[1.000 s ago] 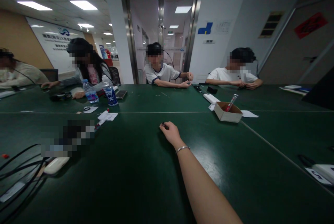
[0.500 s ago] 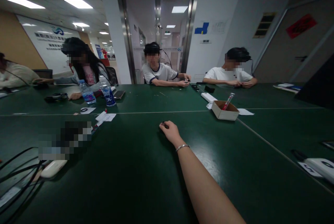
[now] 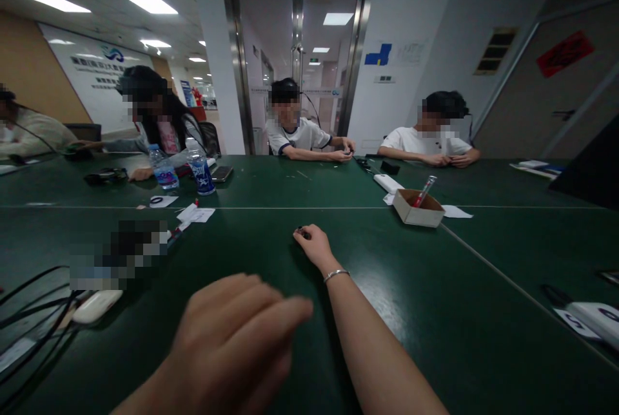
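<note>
My right hand (image 3: 315, 245), with a silver bracelet (image 3: 335, 274) at the wrist, rests on the green tabletop (image 3: 271, 254) in the middle. Its thumb and fingers are closed around a small dark object (image 3: 305, 233), mostly covered, so its kind does not show. Nearer to me, my left hand (image 3: 236, 331) is raised over the table, to the left of my right forearm. Motion blurs it. Its fingers look bent, the index finger pointing right, and the palm side is hidden. The two hands are apart.
A small open box (image 3: 418, 209) holding a red-and-clear tube stands at the right. Two bottles, one of them blue-labelled (image 3: 200, 170), are at the left. Cables (image 3: 36, 312) and a white device (image 3: 98, 305) lie near left. Several people sit across the table.
My left hand has come into view from below, to the left of my right arm. My right hand stays in almost the same place, still holding the small dark object.
</note>
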A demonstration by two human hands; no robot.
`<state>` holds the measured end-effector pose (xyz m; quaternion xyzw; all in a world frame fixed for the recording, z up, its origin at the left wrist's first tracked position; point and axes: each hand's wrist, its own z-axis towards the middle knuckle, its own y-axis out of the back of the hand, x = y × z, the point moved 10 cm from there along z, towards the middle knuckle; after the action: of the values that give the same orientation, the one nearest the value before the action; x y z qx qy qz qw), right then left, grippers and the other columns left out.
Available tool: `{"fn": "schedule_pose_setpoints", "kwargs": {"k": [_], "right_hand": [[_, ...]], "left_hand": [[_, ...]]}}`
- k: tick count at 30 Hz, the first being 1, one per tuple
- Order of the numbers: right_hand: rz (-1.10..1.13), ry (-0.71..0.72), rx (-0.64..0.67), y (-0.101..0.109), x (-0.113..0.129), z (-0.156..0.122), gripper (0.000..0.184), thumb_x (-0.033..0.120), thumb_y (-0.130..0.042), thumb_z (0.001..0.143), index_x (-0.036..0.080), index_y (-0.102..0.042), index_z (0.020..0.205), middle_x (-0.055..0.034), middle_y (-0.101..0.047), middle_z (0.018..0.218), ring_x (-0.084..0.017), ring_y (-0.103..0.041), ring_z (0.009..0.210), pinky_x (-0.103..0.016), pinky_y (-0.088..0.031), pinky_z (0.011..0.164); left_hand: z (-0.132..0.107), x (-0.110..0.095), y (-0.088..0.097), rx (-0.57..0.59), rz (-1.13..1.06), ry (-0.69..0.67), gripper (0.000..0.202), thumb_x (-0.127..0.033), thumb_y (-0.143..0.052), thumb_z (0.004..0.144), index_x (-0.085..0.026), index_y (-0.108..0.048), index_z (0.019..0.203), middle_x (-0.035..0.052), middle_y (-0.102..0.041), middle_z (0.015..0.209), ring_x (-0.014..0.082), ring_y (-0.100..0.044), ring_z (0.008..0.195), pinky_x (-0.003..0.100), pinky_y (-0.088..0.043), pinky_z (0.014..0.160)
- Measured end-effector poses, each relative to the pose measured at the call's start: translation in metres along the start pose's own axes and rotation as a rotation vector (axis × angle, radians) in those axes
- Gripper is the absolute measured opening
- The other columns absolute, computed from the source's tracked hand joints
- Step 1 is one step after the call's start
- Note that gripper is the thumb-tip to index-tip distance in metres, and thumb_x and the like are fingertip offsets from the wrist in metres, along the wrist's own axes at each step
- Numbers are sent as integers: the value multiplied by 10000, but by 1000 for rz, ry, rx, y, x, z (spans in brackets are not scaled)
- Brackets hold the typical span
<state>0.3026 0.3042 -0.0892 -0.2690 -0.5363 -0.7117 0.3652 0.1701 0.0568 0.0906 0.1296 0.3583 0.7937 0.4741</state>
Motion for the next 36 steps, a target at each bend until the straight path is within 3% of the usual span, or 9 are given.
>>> {"fn": "schedule_pose_setpoints", "kwargs": {"k": [1, 4, 7, 9, 11, 18, 23, 29, 36], "right_hand": [[-3, 14, -5, 0, 1, 0, 110, 254, -649, 821, 156, -691, 797, -33, -587, 812, -171, -556, 756, -278, -428, 693], [-32, 51, -6, -2, 5, 1, 98, 186, -623, 831, 158, -675, 754, -26, -575, 788, -159, -540, 726, -261, -410, 672], [-124, 49, -14, 1, 8, 1, 109, 161, -594, 854, 151, -689, 800, -52, -580, 840, -161, -542, 737, -253, -396, 660], [-203, 23, -12, 3, 7, 2, 130, 152, -572, 867, 156, -702, 870, -79, -591, 914, -164, -545, 742, -254, -387, 644], [-279, 5, -9, 5, 5, 4, 172, 130, -544, 876, 162, -707, 919, -100, -602, 980, -175, -550, 770, -258, -384, 655], [-371, 43, -40, 5, 2, 11, 190, 157, -529, 881, 159, -717, 912, -101, -617, 981, -246, -471, 901, -307, -377, 794], [-329, 36, -28, 3, -1, 14, 135, 195, -613, 829, 158, -723, 898, -96, -603, 939, -245, -455, 905, -308, -375, 809], [-230, 43, -30, 8, -6, 18, 152, 262, -666, 815, 180, -730, 925, -74, -624, 902, -234, -500, 895, -319, -395, 816], [36, 68, -60, 12, -5, 20, 181, 196, -669, 775, 198, -705, 953, -44, -684, 922, -196, -611, 846, -315, -474, 785]], "left_hand": [[13, 16, -21, 66, 23, 38, 331, -247, -457, 891, -308, -530, 1208, 12, -624, 803, 160, -566, 680, 290, -491, 574], [37, 92, -95, 280, 92, 345, 326, -283, -481, 874, -252, -558, 1190, 68, -597, 1092, 223, -562, 972, 342, -497, 803], [43, 154, -151, 342, 67, 601, 387, -334, -499, 868, -226, -543, 1236, 111, -535, 1214, 273, -503, 1101, 391, -429, 947], [42, 177, -177, 319, -14, 701, 391, -358, -468, 885, -228, -538, 1247, 121, -528, 1221, 283, -494, 1124, 408, -404, 978], [41, 186, -194, 264, -97, 735, 345, -312, -409, 908, -227, -568, 1202, 116, -543, 1186, 264, -509, 1104, 404, -401, 982], [23, 200, -205, 2, -288, 694, 308, -157, -385, 894, -243, -617, 1078, 58, -565, 1105, 179, -549, 1016, 312, -437, 930], [17, 214, -204, -14, -276, 723, 234, -160, -439, 884, -251, -620, 1001, 34, -591, 1036, 176, -571, 955, 304, -460, 854], [7, 235, -208, -75, -320, 877, 193, -192, -451, 894, -216, -611, 1000, 52, -610, 1053, 179, -588, 959, 319, -471, 871], [3, 243, -214, -133, -440, 868, 169, -200, -488, 880, -210, -614, 991, 45, -654, 1026, 170, -613, 954, 299, -490, 856]]}}
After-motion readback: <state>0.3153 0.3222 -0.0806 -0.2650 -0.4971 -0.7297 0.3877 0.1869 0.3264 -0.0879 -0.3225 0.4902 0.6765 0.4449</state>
